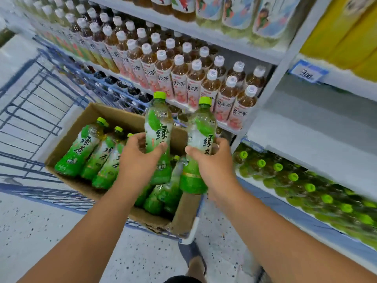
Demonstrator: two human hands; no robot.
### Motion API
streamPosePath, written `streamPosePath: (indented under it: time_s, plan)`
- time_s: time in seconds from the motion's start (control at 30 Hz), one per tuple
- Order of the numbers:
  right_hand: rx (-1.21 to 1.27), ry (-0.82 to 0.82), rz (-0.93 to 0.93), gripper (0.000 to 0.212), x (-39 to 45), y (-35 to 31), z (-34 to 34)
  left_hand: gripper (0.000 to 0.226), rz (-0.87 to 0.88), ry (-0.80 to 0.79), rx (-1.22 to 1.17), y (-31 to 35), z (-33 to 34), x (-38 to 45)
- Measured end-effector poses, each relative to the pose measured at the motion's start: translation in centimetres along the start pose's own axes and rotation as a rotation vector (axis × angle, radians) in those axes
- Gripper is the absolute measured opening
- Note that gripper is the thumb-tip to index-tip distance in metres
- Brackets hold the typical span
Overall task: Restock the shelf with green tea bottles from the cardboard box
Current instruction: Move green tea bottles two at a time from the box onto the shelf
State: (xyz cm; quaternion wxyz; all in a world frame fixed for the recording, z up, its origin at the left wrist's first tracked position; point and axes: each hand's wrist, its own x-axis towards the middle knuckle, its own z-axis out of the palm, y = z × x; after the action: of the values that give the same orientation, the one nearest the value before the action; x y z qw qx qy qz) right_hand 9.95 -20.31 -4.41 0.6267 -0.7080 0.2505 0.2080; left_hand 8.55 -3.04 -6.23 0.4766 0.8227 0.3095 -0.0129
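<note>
1. Cardboard box point(67, 144) sits on cart point(30, 111), left of shelf point(285, 127).
2. Bottles point(85, 148) lie inside the box.
3. Left hand point(140, 158) and right hand point(214, 164) each hold one upright bottle above it.

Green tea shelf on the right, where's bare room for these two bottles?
The green tea shelf shows no bare gap between the green-capped bottles; its back is hidden under the shelf above. The peach tea shelf is crowded too. Each hand, left hand and right hand, holds a bottle above the cardboard box.
</note>
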Motion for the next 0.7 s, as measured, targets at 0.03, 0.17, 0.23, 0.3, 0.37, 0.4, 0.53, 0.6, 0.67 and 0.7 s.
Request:
streamPosePath:
  time_s: [0.03,0.17,0.23,0.3,0.37,0.4,0.53,0.6,0.67,0.7]
  plan:
    - [0.005,0.019,-0.025,0.067,0.0,-0.3,-2.3,0.057,0.006,0.001,-0.047,1.2,1.3,-1.1]
    - [0.074,0.045,-0.141,0.055,0.9,0.2,-12.4,0.053,0.031,-0.062,-0.19,5.2,7.8,-5.8]
    - [0.05,0.086,-0.15,0.055,1.6,1.2,-17.0,0.062,0.032,-0.103,-0.212,6.7,11.9,-8.2]
    - [0.031,0.132,-0.157,0.054,2.7,2.4,-21.4,0.055,0.05,-0.144,-0.217,8.1,16.6,-10.2]
    - [-0.01,0.185,-0.176,0.063,4.0,3.7,-25.5,0.041,0.052,-0.22,-0.221,9.4,21.4,-12.2]
    - [-0.024,0.208,-0.182,0.067,4.7,4.4,-27.4,0.039,0.037,-0.26,-0.236,10.0,23.7,-13.1]
    - [-0.052,0.313,-0.184,0.07,8.2,7.5,-34.1,0.023,0.001,-0.376,-0.267,10.6,32.1,-14.5]
    - [-0.06,0.365,-0.197,0.07,10.3,8.7,-36.7,0.021,0.036,-0.385,-0.249,10.6,35.7,-13.9]
    - [-0.068,0.429,-0.222,0.07,12.4,9.8,-38.9,0.026,0.074,-0.392,-0.231,11.0,38.8,-13.2]
    - [-0.071,0.462,-0.237,0.071,13.5,10.2,-39.8,0.03,0.091,-0.398,-0.229,11.2,40.2,-12.6]
